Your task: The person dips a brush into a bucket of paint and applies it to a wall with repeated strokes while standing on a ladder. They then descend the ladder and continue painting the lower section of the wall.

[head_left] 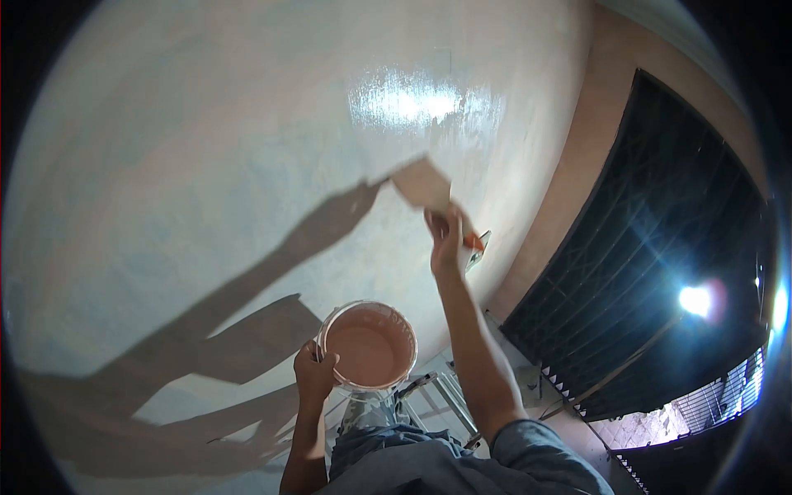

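My left hand (317,370) grips the rim of a round white bucket (407,370), with the thumb over the edge. Pinkish-brown paint (363,351) lies inside it, and smears coat the inner wall. Higher up, my right hand (445,235) is closed around a wide paintbrush (422,183). Its broad tan head points up and left against the wall (272,124), while an orange handle end shows beyond the wrist. The wall carries patchy pale pink and bluish-white tones, with a wet-looking glare above the brush. Long shadows of my arms and the bucket fall across it to the left.
A metal ladder (450,394) stands below me beside the bucket. A small fitting (481,251) is on the wall near my right wrist. At right, a bright lamp (695,300) on a pole shines before a dark lattice gate (660,223).
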{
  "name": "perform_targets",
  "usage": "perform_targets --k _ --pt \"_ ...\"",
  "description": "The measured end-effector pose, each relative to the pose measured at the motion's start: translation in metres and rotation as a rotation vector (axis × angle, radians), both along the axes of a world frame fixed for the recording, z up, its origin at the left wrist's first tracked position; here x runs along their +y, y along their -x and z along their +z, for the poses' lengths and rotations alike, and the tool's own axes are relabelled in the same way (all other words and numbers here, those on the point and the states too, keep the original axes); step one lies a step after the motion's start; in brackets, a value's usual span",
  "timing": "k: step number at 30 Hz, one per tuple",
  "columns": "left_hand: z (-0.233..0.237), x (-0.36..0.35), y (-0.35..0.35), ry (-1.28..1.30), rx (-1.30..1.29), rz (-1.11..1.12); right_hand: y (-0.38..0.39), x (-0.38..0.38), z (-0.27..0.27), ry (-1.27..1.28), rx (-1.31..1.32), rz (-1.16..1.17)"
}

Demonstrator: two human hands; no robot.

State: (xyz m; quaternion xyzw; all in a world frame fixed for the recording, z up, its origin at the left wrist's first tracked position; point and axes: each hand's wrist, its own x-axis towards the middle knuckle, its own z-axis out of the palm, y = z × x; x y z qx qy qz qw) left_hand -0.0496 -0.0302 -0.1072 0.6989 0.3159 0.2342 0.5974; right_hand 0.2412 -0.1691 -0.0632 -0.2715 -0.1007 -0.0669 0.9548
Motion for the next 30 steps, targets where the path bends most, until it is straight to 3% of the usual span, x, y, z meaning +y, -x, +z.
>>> perform_targets --k 2,4,7,9,11,16,20,27,30 --pt "0.005 0.001 0.002 -0.057 0.03 -0.023 0.021 -0.019 -0.032 0.084 0.064 -0.037" --pt "-0.005 0.006 0.003 -0.117 0.017 -0.022 0.032 -0.031 -0.012 0.107 0.086 -0.04" --pt "-0.003 0.007 0.001 -0.223 0.03 -0.026 0.016 -0.027 0.06 0.021 -0.083 -0.073" --pt "0.021 -0.009 0.002 -0.005 0.012 0.007 0.005 -0.025 0.121 -0.07 -0.236 -0.043" --pt "0.02 -0.007 0.002 0.021 0.005 -0.012 0.0 -0.019 0.178 -0.141 -0.316 -0.065" --pt "-0.003 0.001 -0.002 0.051 -0.064 -0.027 -0.015 -0.001 0.219 -0.16 -0.415 -0.046" --pt "-0.008 0.004 -0.006 0.054 -0.071 -0.037 -0.029 0.018 0.153 -0.155 -0.289 -0.026" --pt "-0.018 0.013 -0.004 -0.048 0.026 -0.034 0.028 -0.018 -0.087 0.167 0.149 0.018" --pt "-0.016 0.014 -0.004 -0.135 -0.016 -0.039 0.04 -0.026 -0.115 0.256 0.329 0.0"
